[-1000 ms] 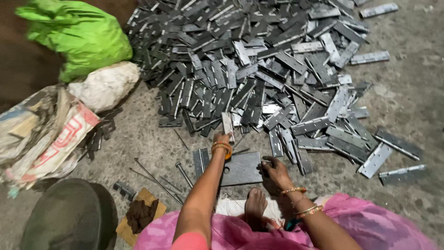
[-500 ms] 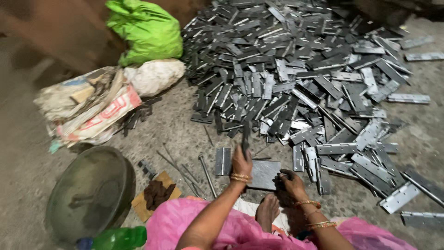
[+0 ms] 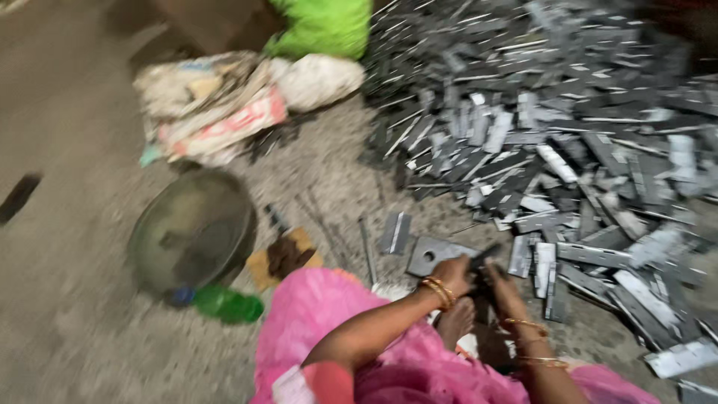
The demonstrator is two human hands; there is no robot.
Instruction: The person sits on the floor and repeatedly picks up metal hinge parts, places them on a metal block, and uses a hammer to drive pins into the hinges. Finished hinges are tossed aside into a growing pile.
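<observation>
Rough grey concrete floor point(image 3: 82, 299) filled my view, gritty and speckled, and the picture was smeared with blur. Across the right side lay a big heap of metal strips point(image 3: 568, 142), flat, narrow and dull silver, piled at all angles. My left hand point(image 3: 451, 274) rested on a flat metal plate point(image 3: 432, 254) with a round hole near one end, lying on the floor just in front of my bare foot point(image 3: 456, 320). My right hand point(image 3: 499, 283) sat just beside the left, with a dark strip point(image 3: 486, 254) between the two hands. Both sets of fingers looked curled, but I could not tell whether they gripped it. Gold bangles ringed both wrists above my pink cloth point(image 3: 321, 314). To the left sat a round dull metal pan point(image 3: 193, 230), a green plastic bottle point(image 3: 224, 304), crumpled sacks point(image 3: 217, 105) and a bright green bag point(image 3: 321, 26).
</observation>
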